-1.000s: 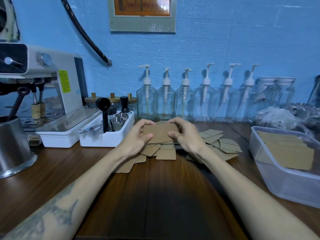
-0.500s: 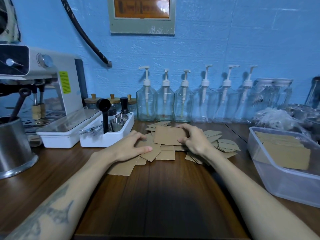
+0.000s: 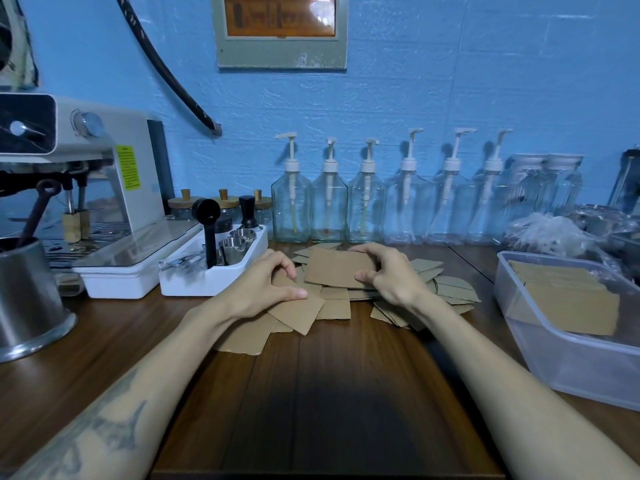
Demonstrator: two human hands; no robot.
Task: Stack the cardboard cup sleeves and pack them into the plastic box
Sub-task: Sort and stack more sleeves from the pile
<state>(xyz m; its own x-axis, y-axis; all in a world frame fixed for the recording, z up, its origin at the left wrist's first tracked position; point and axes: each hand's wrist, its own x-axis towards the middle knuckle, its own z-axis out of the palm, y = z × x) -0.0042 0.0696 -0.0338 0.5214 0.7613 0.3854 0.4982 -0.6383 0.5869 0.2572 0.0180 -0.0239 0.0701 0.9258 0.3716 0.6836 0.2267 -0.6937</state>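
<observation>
Several flat brown cardboard cup sleeves point(image 3: 453, 292) lie scattered on the wooden counter in front of me. My right hand point(image 3: 389, 277) grips a small stack of sleeves point(image 3: 337, 268) by its right end, thumb underneath and fingers over the top edge, just above the pile. My left hand point(image 3: 266, 285) rests on the left part of the pile, its thumb and curled fingers pinching a loose sleeve point(image 3: 298, 311). The clear plastic box point(image 3: 554, 355) stands at the right with a layer of sleeves point(image 3: 571, 299) inside.
A white tray of metal cups and a scoop point(image 3: 214, 268) sits just left of the pile, beside an espresso machine point(image 3: 86, 188) and a steel pitcher point(image 3: 27, 299). Pump bottles point(image 3: 329, 202) line the back wall. Plastic-wrapped items point(image 3: 547, 233) lie behind the box.
My left hand let go of the stack and dropped onto the loose sleeves at the left. My right hand kept the stack and moved it slightly right.
</observation>
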